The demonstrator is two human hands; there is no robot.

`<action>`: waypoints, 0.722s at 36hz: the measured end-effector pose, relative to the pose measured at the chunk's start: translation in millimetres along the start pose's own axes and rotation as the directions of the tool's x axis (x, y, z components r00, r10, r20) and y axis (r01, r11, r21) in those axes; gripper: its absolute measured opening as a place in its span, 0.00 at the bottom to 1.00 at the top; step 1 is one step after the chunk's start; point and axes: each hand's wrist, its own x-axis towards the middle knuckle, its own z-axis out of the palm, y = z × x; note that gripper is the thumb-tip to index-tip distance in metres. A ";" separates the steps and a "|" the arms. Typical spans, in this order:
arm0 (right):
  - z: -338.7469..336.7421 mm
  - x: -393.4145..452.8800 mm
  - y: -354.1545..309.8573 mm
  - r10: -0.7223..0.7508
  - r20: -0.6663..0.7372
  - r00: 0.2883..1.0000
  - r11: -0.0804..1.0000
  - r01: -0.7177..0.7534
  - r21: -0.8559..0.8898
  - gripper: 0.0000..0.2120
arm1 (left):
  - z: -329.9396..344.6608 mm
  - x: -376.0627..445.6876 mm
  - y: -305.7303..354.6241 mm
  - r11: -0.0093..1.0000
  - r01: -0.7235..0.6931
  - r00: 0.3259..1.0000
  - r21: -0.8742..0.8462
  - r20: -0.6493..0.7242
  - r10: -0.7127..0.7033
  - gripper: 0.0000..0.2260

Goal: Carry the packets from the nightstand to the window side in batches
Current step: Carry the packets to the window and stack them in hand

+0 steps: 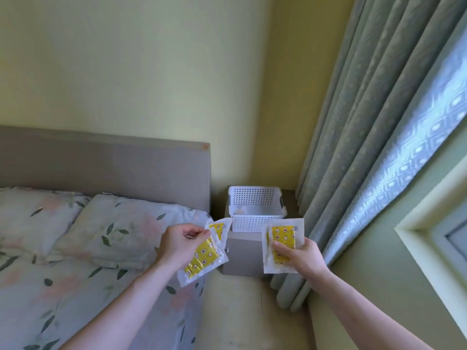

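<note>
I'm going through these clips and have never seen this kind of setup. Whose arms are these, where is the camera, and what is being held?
There is no machine here: a person wears one wide-angle camera on the head, looking down at their own hands. The left hand holds a few yellow packets in clear wrappers; the right hand holds more yellow packets. Beyond them a white perforated basket sits on the grey nightstand, between the bed and the curtain. What the basket contains is unclear.

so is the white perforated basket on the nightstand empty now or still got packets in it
Nearly empty, as far as shows. The white perforated plastic basket stands upright on the grey nightstand; only one small pale item lies inside, too unclear to identify.
</note>
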 end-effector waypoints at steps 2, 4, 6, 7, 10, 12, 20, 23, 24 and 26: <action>-3.6 26.5 -4.5 0.004 -0.049 0.999 1.000 -0.004 -0.003 0.14 | 12.1 34.8 8.2 1.000 0.000 1.000 -0.004 0.029 0.000 0.03; -8.1 47.9 -8.2 0.026 -0.088 0.996 1.000 -0.027 -0.002 0.13 | 24.9 62.8 16.0 1.000 0.007 0.999 0.006 0.054 -0.007 0.03; -12.1 68.0 -9.7 0.050 -0.101 0.994 0.999 -0.050 -0.001 0.12 | 38.2 84.7 20.9 1.000 0.007 0.996 0.023 0.090 -0.009 0.02; -13.3 78.8 -10.9 0.060 -0.106 0.993 0.998 -0.061 -0.007 0.11 | 44.3 95.6 22.6 0.999 0.004 0.994 0.036 0.110 -0.008 0.03; -16.4 122.1 -16.9 0.079 -0.137 0.987 0.996 -0.083 -0.020 0.13 | 61.7 135.5 28.2 0.997 -0.005 0.989 0.078 0.151 -0.007 0.04; -18.6 155.2 -20.0 0.101 -0.144 0.984 0.994 -0.105 -0.022 0.15 | 73.8 164.7 30.7 0.997 0.009 0.988 0.082 0.150 -0.021 0.05; -27.1 292.2 -19.7 0.191 -0.082 0.978 0.978 -0.197 -0.065 0.13 | 116.7 264.7 27.9 0.990 0.087 0.989 0.114 0.111 -0.099 0.06; -31.1 346.4 -12.5 0.263 -0.070 0.962 0.956 -0.270 -0.114 0.14 | 126.3 297.6 25.7 0.982 0.126 0.988 0.139 0.069 -0.136 0.06; -30.7 363.3 -10.6 0.283 -0.062 0.957 0.948 -0.288 -0.132 0.15 | 129.1 306.7 25.3 0.980 0.138 0.988 0.145 0.051 -0.146 0.05; -27.5 396.2 -8.2 0.314 -0.038 0.949 0.935 -0.316 -0.160 0.15 | 135.7 324.6 23.5 0.975 0.167 0.985 0.149 0.017 -0.171 0.03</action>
